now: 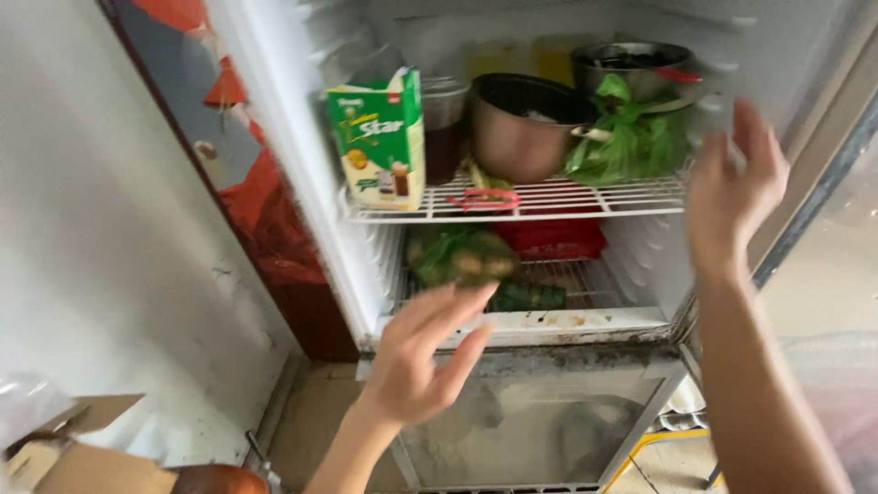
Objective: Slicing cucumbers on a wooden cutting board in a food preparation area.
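Reaching w/ spread fingers, left hand (422,359) & right hand (732,187) empty, near carton (380,137), pot (521,123), greens (631,142).

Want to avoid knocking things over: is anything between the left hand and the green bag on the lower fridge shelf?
Nothing visible: the left hand is open in front of the green bag, with no object between them.

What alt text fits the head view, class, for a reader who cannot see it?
Two empty hands, left hand and right hand, reach toward an open fridge. Its wire shelf holds a green carton, a metal pot and leafy greens.
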